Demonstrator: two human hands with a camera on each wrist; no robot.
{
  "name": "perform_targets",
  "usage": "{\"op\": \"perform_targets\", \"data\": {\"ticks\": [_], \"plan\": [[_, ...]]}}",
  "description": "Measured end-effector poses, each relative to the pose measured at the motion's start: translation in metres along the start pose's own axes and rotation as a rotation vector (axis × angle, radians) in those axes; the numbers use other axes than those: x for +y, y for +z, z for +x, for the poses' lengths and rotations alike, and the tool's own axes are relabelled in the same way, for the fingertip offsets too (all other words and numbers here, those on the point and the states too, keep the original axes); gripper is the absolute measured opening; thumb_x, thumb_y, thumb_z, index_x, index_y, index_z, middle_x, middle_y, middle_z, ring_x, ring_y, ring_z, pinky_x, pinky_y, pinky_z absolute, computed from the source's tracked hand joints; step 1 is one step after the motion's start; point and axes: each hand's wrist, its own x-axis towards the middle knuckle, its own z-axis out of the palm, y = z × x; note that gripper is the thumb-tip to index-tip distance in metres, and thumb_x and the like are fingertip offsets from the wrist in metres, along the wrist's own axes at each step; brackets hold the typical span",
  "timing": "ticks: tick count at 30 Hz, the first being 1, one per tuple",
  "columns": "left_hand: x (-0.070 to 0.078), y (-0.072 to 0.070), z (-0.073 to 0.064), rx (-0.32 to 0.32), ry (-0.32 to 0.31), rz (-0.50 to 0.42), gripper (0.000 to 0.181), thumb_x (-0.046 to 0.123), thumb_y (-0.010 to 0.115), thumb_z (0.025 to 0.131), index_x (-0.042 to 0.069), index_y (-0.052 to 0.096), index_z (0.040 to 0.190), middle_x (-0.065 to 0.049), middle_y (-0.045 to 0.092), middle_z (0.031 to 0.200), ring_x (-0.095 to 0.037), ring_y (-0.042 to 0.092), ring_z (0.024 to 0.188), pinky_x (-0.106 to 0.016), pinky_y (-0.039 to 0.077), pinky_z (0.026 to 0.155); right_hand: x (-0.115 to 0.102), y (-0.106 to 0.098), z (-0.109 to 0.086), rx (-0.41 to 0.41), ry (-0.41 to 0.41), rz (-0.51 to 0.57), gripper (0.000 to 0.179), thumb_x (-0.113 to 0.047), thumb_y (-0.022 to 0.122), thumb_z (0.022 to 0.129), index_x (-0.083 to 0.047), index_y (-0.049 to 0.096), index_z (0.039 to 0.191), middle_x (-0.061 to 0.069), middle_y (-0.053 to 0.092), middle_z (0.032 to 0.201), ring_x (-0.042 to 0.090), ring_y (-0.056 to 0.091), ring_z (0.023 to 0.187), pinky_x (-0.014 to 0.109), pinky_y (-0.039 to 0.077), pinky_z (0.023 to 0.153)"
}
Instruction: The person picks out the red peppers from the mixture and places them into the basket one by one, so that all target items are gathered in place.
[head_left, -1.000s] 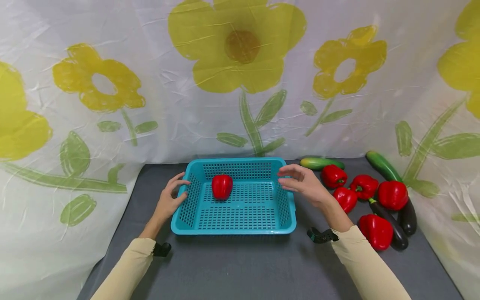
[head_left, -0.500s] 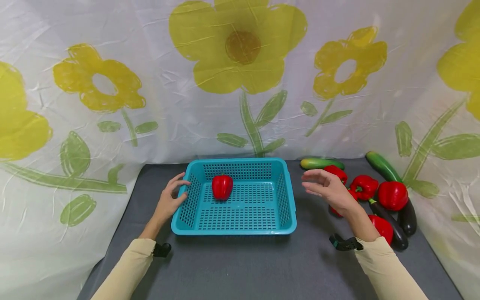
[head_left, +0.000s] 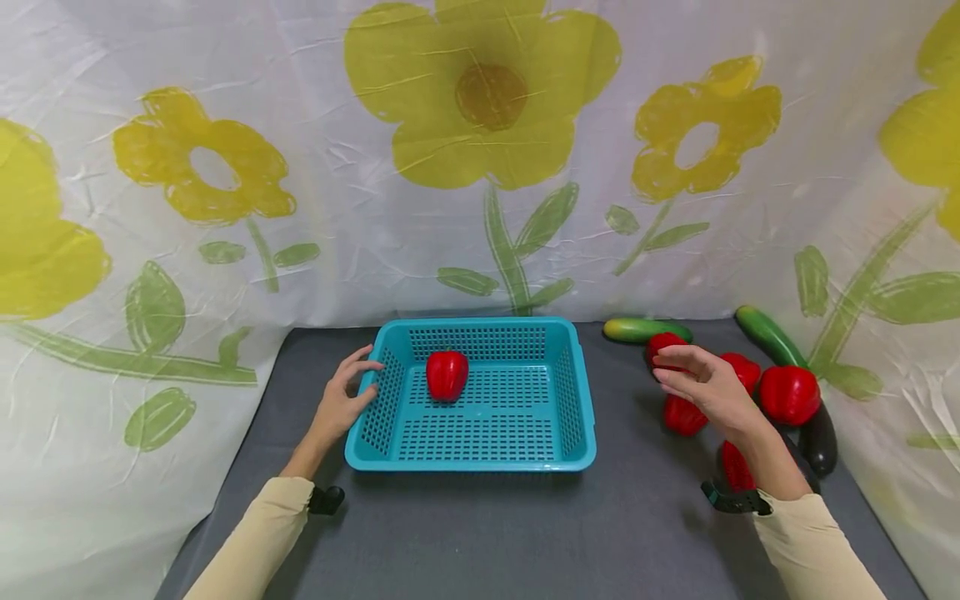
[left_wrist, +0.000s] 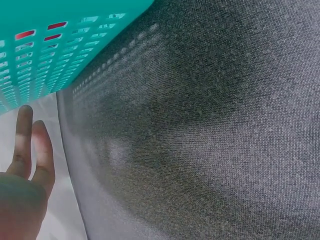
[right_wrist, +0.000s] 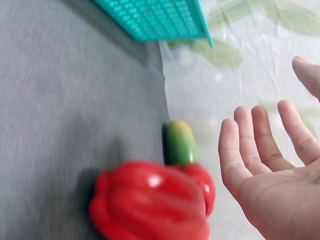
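Note:
A turquoise plastic basket (head_left: 471, 458) with perforated walls sits on the dark cloth, and one red bell pepper (head_left: 447, 375) lies inside it, left of its middle. My left hand (head_left: 343, 400) is at the basket's left rim, fingers loosely bent with the tips right at the edge; in the left wrist view two fingers (left_wrist: 42, 150) extend up beside the wall. My right hand (head_left: 712, 387) hovers over a group of red bell peppers (head_left: 789, 395) on the right, fingers spread and nothing in them. In the right wrist view a bell pepper (right_wrist: 150, 200) lies below the palm.
A yellow-green cucumber (head_left: 647, 330) lies behind the peppers, and a greener cucumber (head_left: 772, 335) lies toward the right wall. Dark eggplants (head_left: 819, 442) lie beside the peppers, partly behind my right arm. A flowered white sheet (head_left: 337, 250) hangs at the back and sides.
My right hand has moved right, from the basket's right rim to above the peppers, covering some of them. The left hand, basket and the pepper inside have stayed in place.

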Motion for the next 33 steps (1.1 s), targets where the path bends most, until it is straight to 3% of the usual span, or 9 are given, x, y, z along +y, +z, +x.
{"op": "perform_targets", "data": {"ticks": [7, 14, 19, 24, 27, 30, 33], "plan": [[-0.001, 0.0, 0.0, -0.001, -0.002, -0.005, 0.032, -0.012, 0.059, 0.093, -0.006, 0.064, 0.124, -0.024, 0.036, 0.155, -0.039, 0.043, 0.133, -0.024, 0.042, 0.088, 0.003, -0.025, -0.016, 0.061, 0.033, -0.16, 0.041, -0.017, 0.065, 0.101, -0.006, 0.055, 0.14, 0.006, 0.061, 0.131, 0.021, 0.062, 0.113, 0.033, 0.053, 0.089], [0.0, 0.0, -0.002, 0.0, -0.008, -0.006, 0.032, -0.011, 0.059, 0.094, -0.005, 0.064, 0.124, -0.023, 0.036, 0.156, -0.039, 0.042, 0.134, -0.023, 0.042, 0.089, 0.008, -0.048, -0.028, 0.101, 0.012, -0.096, 0.039, -0.007, 0.063, 0.101, -0.005, 0.055, 0.139, 0.003, 0.063, 0.126, 0.019, 0.063, 0.11, 0.025, 0.052, 0.089], [-0.001, 0.001, -0.001, -0.002, -0.001, -0.014, 0.031, -0.011, 0.059, 0.094, -0.005, 0.064, 0.124, -0.024, 0.036, 0.155, -0.038, 0.042, 0.134, -0.025, 0.043, 0.089, 0.01, -0.059, -0.034, 0.182, 0.061, -0.242, 0.042, -0.019, 0.068, 0.099, -0.011, 0.057, 0.139, -0.002, 0.064, 0.125, 0.017, 0.064, 0.107, 0.021, 0.049, 0.086], [0.0, 0.001, 0.0, 0.003, 0.0, -0.007, 0.031, -0.011, 0.059, 0.093, -0.005, 0.064, 0.124, -0.025, 0.036, 0.155, -0.039, 0.042, 0.134, -0.023, 0.042, 0.088, 0.017, -0.063, -0.038, 0.184, 0.077, -0.321, 0.048, -0.023, 0.069, 0.099, -0.01, 0.054, 0.142, 0.003, 0.06, 0.133, 0.009, 0.061, 0.113, 0.018, 0.046, 0.086], [0.001, 0.002, 0.001, 0.006, -0.006, 0.003, 0.031, -0.011, 0.059, 0.093, -0.005, 0.064, 0.124, -0.026, 0.036, 0.154, -0.039, 0.043, 0.133, -0.022, 0.043, 0.088, 0.022, -0.059, -0.038, 0.186, 0.075, -0.346, 0.051, -0.023, 0.071, 0.098, -0.01, 0.051, 0.144, 0.01, 0.054, 0.139, 0.017, 0.055, 0.122, 0.016, 0.047, 0.085], [0.002, 0.002, 0.001, 0.008, -0.012, 0.007, 0.031, -0.011, 0.059, 0.093, -0.006, 0.064, 0.123, -0.027, 0.036, 0.154, -0.039, 0.044, 0.132, -0.023, 0.043, 0.088, 0.025, -0.054, -0.037, 0.177, 0.07, -0.369, 0.057, -0.025, 0.072, 0.097, -0.008, 0.048, 0.146, 0.018, 0.048, 0.144, 0.036, 0.047, 0.13, 0.017, 0.048, 0.083], [0.002, 0.002, 0.0, 0.009, -0.013, 0.001, 0.032, -0.012, 0.059, 0.093, -0.006, 0.064, 0.123, -0.026, 0.036, 0.154, -0.039, 0.043, 0.133, -0.023, 0.043, 0.089, 0.027, -0.05, -0.035, 0.161, 0.063, -0.395, 0.063, -0.027, 0.073, 0.096, -0.005, 0.046, 0.148, 0.023, 0.045, 0.145, 0.046, 0.043, 0.131, 0.016, 0.048, 0.081]]}}
